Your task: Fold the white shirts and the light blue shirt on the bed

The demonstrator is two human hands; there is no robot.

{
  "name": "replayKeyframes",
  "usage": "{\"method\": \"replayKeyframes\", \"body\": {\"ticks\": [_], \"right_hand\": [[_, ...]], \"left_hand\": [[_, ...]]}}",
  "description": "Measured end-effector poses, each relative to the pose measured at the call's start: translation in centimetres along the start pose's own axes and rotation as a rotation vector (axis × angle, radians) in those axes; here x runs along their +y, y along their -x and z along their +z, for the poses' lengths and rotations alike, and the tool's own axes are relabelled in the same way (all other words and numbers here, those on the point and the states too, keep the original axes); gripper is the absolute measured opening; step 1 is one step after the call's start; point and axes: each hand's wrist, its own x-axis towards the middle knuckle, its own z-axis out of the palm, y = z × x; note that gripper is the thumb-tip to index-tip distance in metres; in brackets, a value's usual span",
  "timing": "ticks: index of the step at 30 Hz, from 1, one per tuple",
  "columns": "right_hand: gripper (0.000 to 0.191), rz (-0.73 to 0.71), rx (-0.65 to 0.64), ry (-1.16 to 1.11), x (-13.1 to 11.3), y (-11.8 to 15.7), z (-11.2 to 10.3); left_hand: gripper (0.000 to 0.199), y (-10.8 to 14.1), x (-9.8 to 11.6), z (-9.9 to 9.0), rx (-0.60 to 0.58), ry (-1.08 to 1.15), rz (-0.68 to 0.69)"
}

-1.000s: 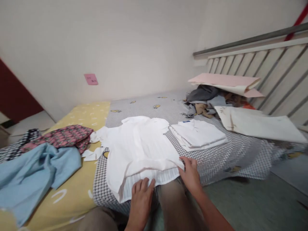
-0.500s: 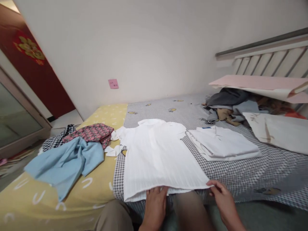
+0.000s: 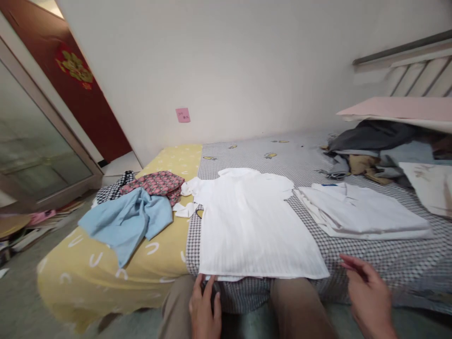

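Observation:
A white short-sleeved shirt (image 3: 254,226) lies spread out on the bed with its collar away from me and its hem along the near edge. My left hand (image 3: 205,308) is at the left end of the hem, its fingers apart and the fingertips touching the cloth. To the right of the shirt, clear of the hem's right corner, my right hand (image 3: 370,296) hangs open with nothing in it. A neat stack of folded white shirts (image 3: 367,212) rests on the checked sheet just beyond that hand.
On the yellow bedding (image 3: 155,273) at left lie a light blue garment (image 3: 123,219), a pink patterned cloth (image 3: 155,186) and a black-and-white checked one (image 3: 113,188). Grey and brown clothes (image 3: 374,141) are heaped at the right under a pink board (image 3: 399,109). A wall stands behind the bed.
My right hand has let go of the hem's right corner and moved away to the right. The left hand has shifted left along the hem, which now lies straighter. The view has turned left.

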Motion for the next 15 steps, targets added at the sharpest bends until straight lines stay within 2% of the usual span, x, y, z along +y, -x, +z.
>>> {"method": "replayKeyframes", "body": {"ticks": [3, 4, 6, 8, 11, 13, 15], "right_hand": [[0.030, 0.075, -0.012, -0.114, -2.8, 1.2, 2.0], [0.030, 0.098, -0.024, -0.140, -3.6, 1.7, 2.5], [0.030, 0.143, -0.068, -0.163, -4.6, 2.9, 3.3], [0.030, 0.159, -0.141, -0.112, -5.1, 4.2, 3.5], [0.028, 0.121, -0.257, 0.024, -4.6, 5.9, 3.1], [0.028, 0.093, -0.321, 0.092, -3.7, 6.7, 2.8], [0.028, 0.053, -0.356, 0.119, -2.9, 7.0, 2.5]], "left_hand": [[0.043, -0.2, 2.6, -0.2, -0.067, 0.672, -0.415], [0.045, -0.2, 3.7, -0.1, -0.071, 0.853, -0.505], [0.044, -0.4, 5.9, 0.2, -0.023, 1.087, -0.596], [0.036, -0.7, 7.4, 0.3, 0.055, 1.219, -0.644], [0.029, -1.7, 8.4, 0.3, 0.069, 1.405, -0.783], [0.027, -2.7, 8.6, 0.2, 0.103, 1.408, -0.846], [0.018, -3.5, 8.7, -0.2, 0.183, 1.318, -0.839]]}}
